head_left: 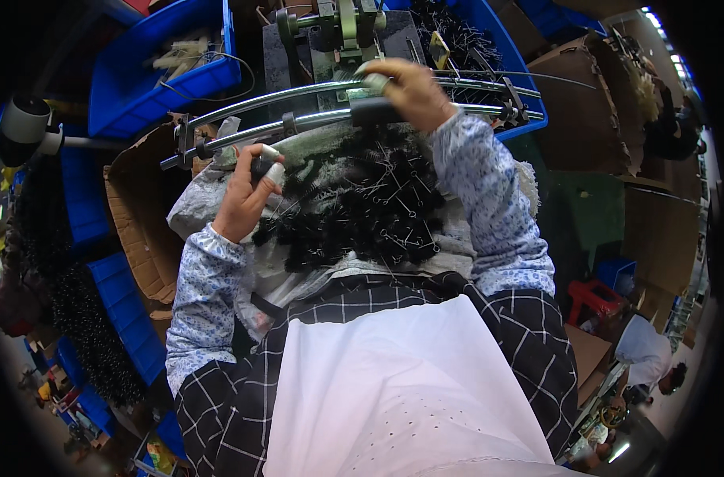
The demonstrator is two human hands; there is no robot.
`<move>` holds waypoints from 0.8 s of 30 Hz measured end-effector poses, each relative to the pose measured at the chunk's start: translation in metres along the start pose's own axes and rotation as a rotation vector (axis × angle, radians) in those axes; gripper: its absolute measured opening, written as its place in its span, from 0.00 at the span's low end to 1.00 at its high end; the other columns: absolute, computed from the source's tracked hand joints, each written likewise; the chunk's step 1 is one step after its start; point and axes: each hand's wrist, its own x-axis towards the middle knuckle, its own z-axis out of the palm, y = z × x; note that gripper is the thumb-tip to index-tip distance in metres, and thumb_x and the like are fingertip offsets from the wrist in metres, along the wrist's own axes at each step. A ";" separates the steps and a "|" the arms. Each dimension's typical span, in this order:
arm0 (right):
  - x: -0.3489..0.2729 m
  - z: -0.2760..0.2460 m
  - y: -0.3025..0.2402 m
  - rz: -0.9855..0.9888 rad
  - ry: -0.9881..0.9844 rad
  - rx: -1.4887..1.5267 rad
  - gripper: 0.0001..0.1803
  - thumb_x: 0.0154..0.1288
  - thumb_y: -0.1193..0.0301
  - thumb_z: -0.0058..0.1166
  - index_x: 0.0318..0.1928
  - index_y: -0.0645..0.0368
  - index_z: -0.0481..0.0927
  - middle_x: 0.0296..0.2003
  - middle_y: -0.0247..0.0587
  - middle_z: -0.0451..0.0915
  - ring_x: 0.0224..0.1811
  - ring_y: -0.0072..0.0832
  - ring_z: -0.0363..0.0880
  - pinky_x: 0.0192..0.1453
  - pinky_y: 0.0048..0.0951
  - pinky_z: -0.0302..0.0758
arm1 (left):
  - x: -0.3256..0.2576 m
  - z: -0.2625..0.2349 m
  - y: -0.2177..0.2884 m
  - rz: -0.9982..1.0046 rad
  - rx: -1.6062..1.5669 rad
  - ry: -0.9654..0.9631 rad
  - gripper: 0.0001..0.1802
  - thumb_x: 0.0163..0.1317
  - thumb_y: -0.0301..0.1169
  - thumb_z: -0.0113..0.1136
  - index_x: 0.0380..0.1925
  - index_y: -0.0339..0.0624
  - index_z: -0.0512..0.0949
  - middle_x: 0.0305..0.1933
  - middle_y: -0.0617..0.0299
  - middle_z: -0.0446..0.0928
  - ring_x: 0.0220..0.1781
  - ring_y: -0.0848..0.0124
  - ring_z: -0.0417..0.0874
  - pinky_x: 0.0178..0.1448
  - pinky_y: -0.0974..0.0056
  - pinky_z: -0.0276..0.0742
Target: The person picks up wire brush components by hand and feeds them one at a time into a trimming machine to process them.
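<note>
My left hand (244, 197) hovers at the left edge of a pile of small black-bristled wire brushes (354, 207). White covers sit on its thumb and a fingertip, which are apart; something dark shows between them. The pile lies on a whitish sack cloth (199, 195) over my lap, thin looped wire ends sticking out. My right hand (416, 94) reaches over the metal rails (314, 119) to the bench machine (347, 40). Its covered fingertips are pinched together beside the machine's greenish wheel; what they hold, if anything, is too small to make out.
A blue bin (163, 71) with pale pieces stands at the far left. Another blue bin (533, 87) of dark brushes lies behind the rails at right. Cardboard boxes (143, 215) flank me. More black brushes (91, 334) are heaped at left; a red stool (592, 300) stands at right.
</note>
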 end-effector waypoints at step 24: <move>0.029 -0.006 0.068 0.141 0.259 -0.871 0.15 0.56 0.70 0.48 0.44 0.41 0.79 0.38 0.28 0.77 0.44 0.30 0.70 0.50 0.36 0.63 | 0.004 0.007 0.009 -0.107 0.127 -0.190 0.14 0.61 0.25 0.51 0.47 0.41 0.64 0.41 0.65 0.69 0.40 0.81 0.70 0.39 0.75 0.71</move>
